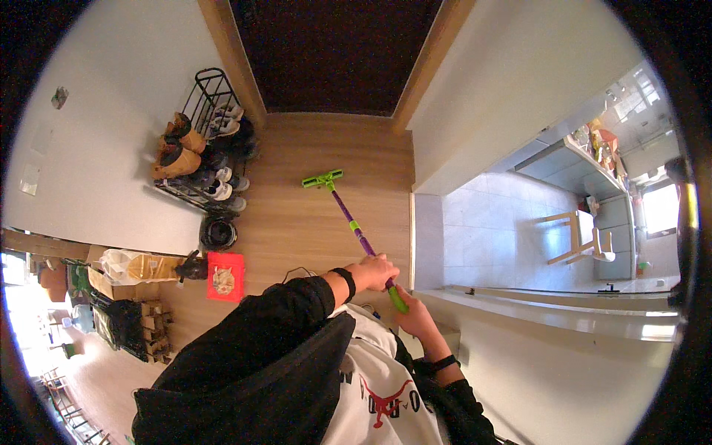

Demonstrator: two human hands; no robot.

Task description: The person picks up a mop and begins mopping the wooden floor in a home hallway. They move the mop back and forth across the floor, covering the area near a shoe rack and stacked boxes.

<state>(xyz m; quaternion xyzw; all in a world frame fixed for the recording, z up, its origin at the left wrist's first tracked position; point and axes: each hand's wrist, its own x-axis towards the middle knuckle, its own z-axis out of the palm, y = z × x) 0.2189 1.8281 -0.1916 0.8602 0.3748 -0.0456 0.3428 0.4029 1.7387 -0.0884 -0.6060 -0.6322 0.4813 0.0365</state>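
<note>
A long-handled mop has a purple pole [345, 207] with bright green fittings. Its narrow green head [322, 179] rests on the wood-look floor, ahead of me and slightly left. My left hand [377, 272] is wrapped around the upper part of the pole. Below it in the picture, my right hand [410, 312] grips the green handle end [397, 299] close to my body. The pole slants from my hands away towards the upper left. What lies under the head is hidden.
A black metal shoe rack [208, 83] holding several shoes and brown boots [178, 158] stands along the left wall. Nearby lie a black round object [219, 233] and a red mat or bag [226, 276]. A dark doorway [334, 55] is ahead; a tiled room with a wooden stool [581, 233] opens rightward.
</note>
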